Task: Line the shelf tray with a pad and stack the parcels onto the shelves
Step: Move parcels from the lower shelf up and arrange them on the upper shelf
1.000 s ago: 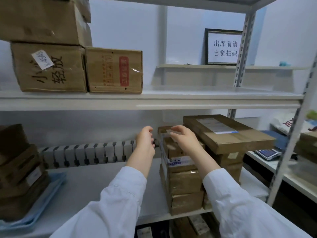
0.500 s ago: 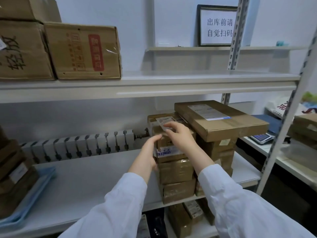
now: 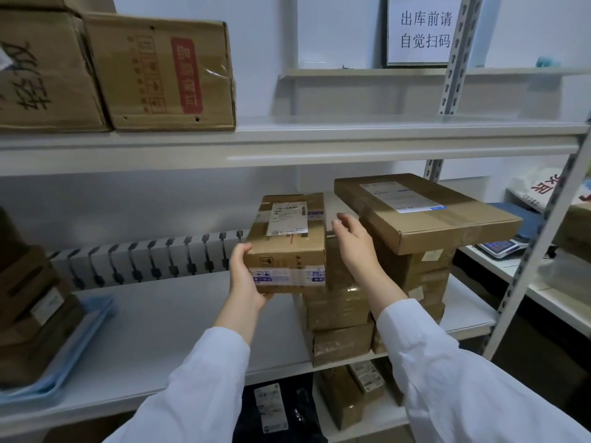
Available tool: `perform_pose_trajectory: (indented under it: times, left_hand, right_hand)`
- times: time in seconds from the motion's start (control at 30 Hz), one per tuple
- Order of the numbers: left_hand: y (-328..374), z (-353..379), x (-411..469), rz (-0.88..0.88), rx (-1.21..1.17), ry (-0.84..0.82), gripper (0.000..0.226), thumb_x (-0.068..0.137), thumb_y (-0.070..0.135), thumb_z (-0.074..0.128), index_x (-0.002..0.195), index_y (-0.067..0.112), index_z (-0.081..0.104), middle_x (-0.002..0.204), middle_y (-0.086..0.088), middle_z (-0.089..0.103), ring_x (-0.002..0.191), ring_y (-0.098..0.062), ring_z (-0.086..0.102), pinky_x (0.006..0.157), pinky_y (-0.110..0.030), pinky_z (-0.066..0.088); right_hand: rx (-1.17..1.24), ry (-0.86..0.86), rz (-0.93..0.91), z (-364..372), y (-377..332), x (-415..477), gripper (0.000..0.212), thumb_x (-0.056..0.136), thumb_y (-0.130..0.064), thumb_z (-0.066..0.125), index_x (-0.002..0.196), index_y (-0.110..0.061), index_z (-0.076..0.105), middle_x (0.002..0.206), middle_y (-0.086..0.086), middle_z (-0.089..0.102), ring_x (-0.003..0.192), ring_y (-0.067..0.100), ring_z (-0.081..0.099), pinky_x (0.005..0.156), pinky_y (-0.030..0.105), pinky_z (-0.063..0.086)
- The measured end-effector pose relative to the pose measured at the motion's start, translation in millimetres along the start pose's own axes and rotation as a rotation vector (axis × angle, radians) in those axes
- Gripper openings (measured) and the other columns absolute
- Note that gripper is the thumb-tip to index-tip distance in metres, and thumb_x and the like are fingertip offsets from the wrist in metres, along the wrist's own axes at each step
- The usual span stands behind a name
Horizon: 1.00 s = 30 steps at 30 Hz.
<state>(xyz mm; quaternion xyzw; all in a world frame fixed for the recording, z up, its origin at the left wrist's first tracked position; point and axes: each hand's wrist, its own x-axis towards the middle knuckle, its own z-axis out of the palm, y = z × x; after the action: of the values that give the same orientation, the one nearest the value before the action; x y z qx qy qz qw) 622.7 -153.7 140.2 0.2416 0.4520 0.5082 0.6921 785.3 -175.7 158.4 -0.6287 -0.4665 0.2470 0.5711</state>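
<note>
At frame centre, my left hand (image 3: 248,282) grips the brown cardboard parcel (image 3: 287,247), now drawn off its stack (image 3: 339,314) for shelving; right hand (image 3: 351,238) open beside it.

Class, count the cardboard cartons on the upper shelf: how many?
3: the red-labelled carton, the handwritten carton left of it, and a top carton stacked above, cut off by the frame. Others may be out of view.
</note>
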Motion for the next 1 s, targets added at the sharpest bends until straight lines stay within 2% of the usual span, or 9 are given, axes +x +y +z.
perform_pose_trajectory:
  times: [0.07, 0.17, 0.3, 0.43, 0.53, 0.63, 0.77, 0.9, 1.0]
  left_hand:
    - [-0.5, -5.0, 3.5, 0.011, -0.033, 0.028, 0.03, 0.082, 0.047, 0.052, 0.084, 0.018, 0.057, 0.086, -0.008, 0.062, 0.083, -0.024, 0.057, 0.085, -0.041, 0.047]
    - [-3.6, -10.8, 6.9, 0.02, -0.086, 0.035, 0.029, 0.083, 0.046, 0.05, 0.082, 0.018, 0.056, 0.084, -0.007, 0.061, 0.082, -0.024, 0.057, 0.086, -0.041, 0.047]
    - [-9.3, -14.3, 10.8, 0.009, -0.133, 0.025, 0.029, 0.084, 0.045, 0.048, 0.081, 0.017, 0.055, 0.084, -0.008, 0.06, 0.082, -0.025, 0.055, 0.08, -0.039, 0.045]
    - [-13.7, -17.0, 16.6, -0.02, -0.163, 0.016, 0.03, 0.082, 0.046, 0.05, 0.087, 0.017, 0.056, 0.09, -0.01, 0.06, 0.087, -0.028, 0.055, 0.086, -0.044, 0.045]
    - [-16.8, -18.0, 21.1, -0.04, -0.171, 0.01, 0.034, 0.08, 0.048, 0.05, 0.091, 0.017, 0.058, 0.097, -0.012, 0.062, 0.094, -0.03, 0.055, 0.088, -0.046, 0.045]
    - [-19.6, -19.0, 24.3, -0.055, -0.185, -0.003, 0.037, 0.079, 0.049, 0.05, 0.096, 0.017, 0.059, 0.104, -0.014, 0.063, 0.101, -0.033, 0.055, 0.086, -0.048, 0.045]
    - [-22.4, -20.0, 26.1, -0.075, -0.216, -0.015, 0.04, 0.079, 0.049, 0.05, 0.099, 0.017, 0.06, 0.111, -0.015, 0.062, 0.105, -0.035, 0.054, 0.09, -0.051, 0.044]
    - [-24.6, -20.2, 27.5, -0.06, -0.29, -0.021, 0.053, 0.079, 0.05, 0.05, 0.119, 0.016, 0.058, 0.118, -0.016, 0.061, 0.108, -0.035, 0.054, 0.087, -0.051, 0.047]
    - [-23.5, -18.9, 26.5, -0.054, -0.352, -0.041, 0.054, 0.081, 0.05, 0.047, 0.122, 0.016, 0.058, 0.118, -0.016, 0.06, 0.108, -0.037, 0.054, 0.089, -0.053, 0.046]
  right_hand:
    - [-0.055, 0.012, 0.118, 3.7, 7.3, 5.9, 0.048, 0.1, -0.031, 0.04, 0.145, -0.017, 0.033, 0.147, 0.007, 0.039, 0.135, 0.024, 0.038, 0.106, 0.036, 0.035]
    - [-0.21, 0.018, 0.325, 6.0, 26.5, 15.6, 0.055, 0.096, -0.03, 0.044, 0.147, -0.014, 0.027, 0.147, 0.012, 0.038, 0.134, 0.031, 0.039, 0.108, 0.044, 0.037]
    - [-0.425, 0.058, 0.486, 3.9, 54.5, 19.2, 0.046, 0.087, -0.03, 0.051, 0.127, -0.01, 0.049, 0.125, 0.013, 0.054, 0.114, 0.03, 0.053, 0.099, 0.044, 0.045]
    - [-0.447, 0.023, 0.6, 3.7, 75.6, 21.0, 0.034, 0.084, -0.033, 0.06, 0.109, -0.011, 0.062, 0.101, 0.007, 0.063, 0.091, 0.023, 0.061, 0.084, 0.034, 0.052]
    - [-0.409, -0.005, 0.604, 3.7, 74.2, 14.8, 0.031, 0.085, -0.035, 0.063, 0.103, -0.01, 0.061, 0.093, 0.006, 0.062, 0.089, 0.023, 0.061, 0.079, 0.031, 0.05]
    - [-0.366, -0.011, 0.604, 3.1, 68.7, 9.1, 0.03, 0.087, -0.036, 0.063, 0.094, -0.009, 0.055, 0.091, 0.006, 0.058, 0.095, 0.025, 0.063, 0.082, 0.032, 0.05]
    - [-0.347, 0.005, 0.592, 1.5, 66.8, 8.3, 0.042, 0.085, -0.037, 0.065, 0.108, -0.003, 0.056, 0.105, 0.012, 0.062, 0.098, 0.029, 0.063, 0.081, 0.033, 0.052]
    - [-0.307, 0.031, 0.551, 1.1, 62.5, 3.8, 0.043, 0.085, -0.031, 0.068, 0.113, -0.001, 0.054, 0.113, 0.015, 0.061, 0.099, 0.029, 0.061, 0.077, 0.031, 0.049]
    - [-0.28, 0.046, 0.52, 0.4, 55.7, 0.3, 0.05, 0.084, -0.029, 0.07, 0.12, 0.0, 0.052, 0.118, 0.015, 0.06, 0.103, 0.03, 0.061, 0.077, 0.03, 0.047]
